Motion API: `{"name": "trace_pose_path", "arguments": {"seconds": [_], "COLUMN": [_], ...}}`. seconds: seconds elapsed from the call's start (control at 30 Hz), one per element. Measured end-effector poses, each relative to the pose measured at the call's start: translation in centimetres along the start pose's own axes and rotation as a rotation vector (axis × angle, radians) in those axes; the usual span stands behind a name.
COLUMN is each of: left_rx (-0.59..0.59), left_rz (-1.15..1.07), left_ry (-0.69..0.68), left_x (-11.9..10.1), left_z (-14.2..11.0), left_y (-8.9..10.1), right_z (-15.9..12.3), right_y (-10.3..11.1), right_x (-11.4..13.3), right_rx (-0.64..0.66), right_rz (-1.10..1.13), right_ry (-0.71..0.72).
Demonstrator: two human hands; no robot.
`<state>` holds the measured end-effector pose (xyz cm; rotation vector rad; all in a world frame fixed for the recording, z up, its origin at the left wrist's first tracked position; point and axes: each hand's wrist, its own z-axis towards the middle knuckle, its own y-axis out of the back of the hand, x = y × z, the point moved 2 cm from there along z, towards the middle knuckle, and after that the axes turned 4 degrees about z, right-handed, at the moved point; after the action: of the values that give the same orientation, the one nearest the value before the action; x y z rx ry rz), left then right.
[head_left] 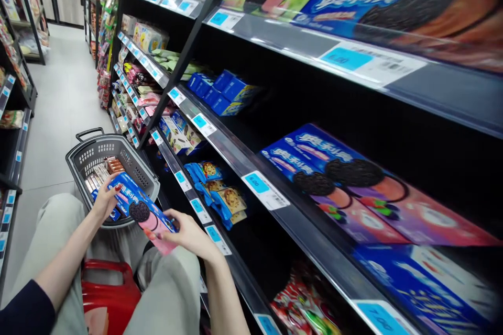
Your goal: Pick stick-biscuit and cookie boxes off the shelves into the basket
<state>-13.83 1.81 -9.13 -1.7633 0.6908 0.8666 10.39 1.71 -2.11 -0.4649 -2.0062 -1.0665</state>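
Right now, both hands are clamped on one blue-and-pink cookie box [143, 211], which lies slanted toward eight o'clock in the view. The left hand [105, 200] grips its upper-left end, and the right hand [191, 231] holds its lower-right end — the hands are apart, with the box spanning between them. Just beyond and partly beneath it, near nine o'clock, a gray basket [148, 171] holds brown and pale packs [102, 170] plus some blue packaging. From the right hand, blue cookie bags [226, 200] sit on a shelf at one o'clock. Flat blue-and-purple boxes [353, 180] lie on another shelf between three and four o'clock in the view. Toward eight o'clock, between the knees — a red plastic item [108, 288] with a handle.
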Motion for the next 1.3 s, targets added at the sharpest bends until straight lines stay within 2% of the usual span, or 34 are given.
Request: {"name": "trace_pose_path", "arguments": {"seconds": [0.1,0.17,0.2,0.3,0.43,0.53,0.63,0.73,0.87,1.03,1.1,1.2,1.27,1.3], "left_rx": [-0.311,-0.482,-0.52,-0.486,-0.454,-0.463,-0.442,-0.415,-0.391,-0.368,-0.372,-0.353,-0.342,-0.34], "left_rz": [0.038,0.058,0.062,0.072,0.083,0.08,0.08,0.089,0.103,0.131,0.151,0.155,0.149,0.148], "left_ry": [-0.135,-0.176,-0.168,-0.092,-0.031,0.002,0.048,0.099,0.145,0.18,0.181,0.203,0.234,0.253], "left_x": [-1.1,-1.7,-1.9,-1.8,-1.6,-1.6,-1.5,-1.2,-0.6,0.0,0.0,-0.1,-0.1,0.0], "left_z": [1.4,1.9,2.0,1.9,1.8,1.8,2.0,2.1,2.2,2.3,2.3,2.3,2.1,1.9], "left_y": [2.6,4.2,4.8,5.1,4.6,4.6,4.5,4.1,3.8,3.7,3.5,3.0,2.8,2.9], "right_z": [4.9,8.8,10.8,15.8,19.9,21.7,23.0,24.0,24.4,23.8,23.0,20.4,17.1,14.9], "right_y": [-1.5,-3.9,-5.4,-11.0,-18.0,-21.4,-23.3,-24.1,-23.9,-23.0,-22.6,-20.5,-17.3,-15.0], "right_x": [1.1,0.5,-0.1,-2.4,-5.5,-7.6,-9.5,-11.0,-12.2,-11.2,-9.5,-6.1,-4.0,-3.0], "right_rx": [-0.011,-0.013,-0.013,0.023,0.062,0.066,0.068,0.085,0.094,0.095,0.077,-0.01,-0.102,-0.165], "right_rz": [-0.293,-0.397,-0.425,-0.486,-0.547,-0.593,-0.625,-0.64,-0.647,-0.619,-0.6,-0.571,-0.565,-0.571], "right_ry": [-0.007,-0.061,-0.094,-0.213,-0.354,-0.419,-0.466,-0.543,-0.686,-0.739,-0.682,-0.474,-0.33,-0.27]}}
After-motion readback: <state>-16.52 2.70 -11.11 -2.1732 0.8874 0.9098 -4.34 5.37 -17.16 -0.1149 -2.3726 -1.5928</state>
